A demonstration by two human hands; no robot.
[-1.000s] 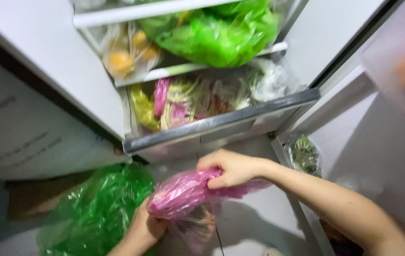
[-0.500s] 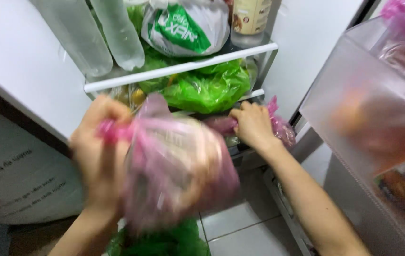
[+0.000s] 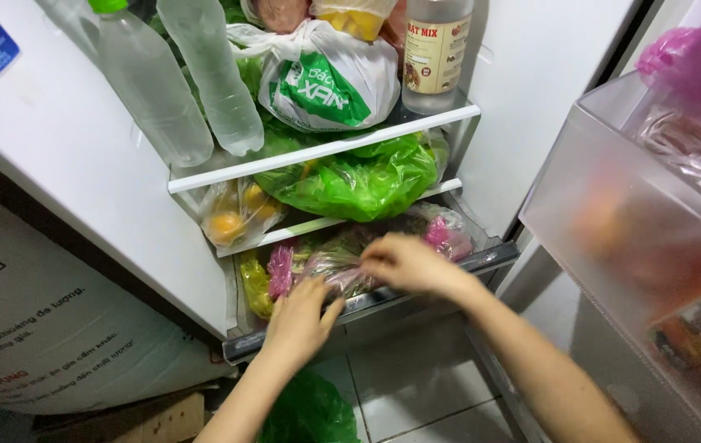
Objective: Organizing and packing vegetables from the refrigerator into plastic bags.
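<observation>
Both hands reach into the bottom drawer (image 3: 416, 291) of an open fridge. My left hand (image 3: 301, 318) rests with fingers spread on a clear and pink plastic bag of food (image 3: 330, 264) lying in the drawer. My right hand (image 3: 404, 262) presses down on the same bag from the right, fingers curled over it. Other pink, yellow and clear bags (image 3: 280, 271) fill the drawer around it. Whether either hand actually grips the bag is blurred.
Above the drawer sit a green bag of greens (image 3: 350, 180), a bag of oranges (image 3: 231, 215), a white and green shopping bag (image 3: 326, 78), two water bottles (image 3: 153, 86) and a glass bottle (image 3: 436, 53). The door bin (image 3: 613, 205) is at right. A green bag (image 3: 309, 410) lies on the floor.
The pink bag went from low over the floor, up in front of the camera, then down into the bottom drawer. Both hands now lie on it there.
</observation>
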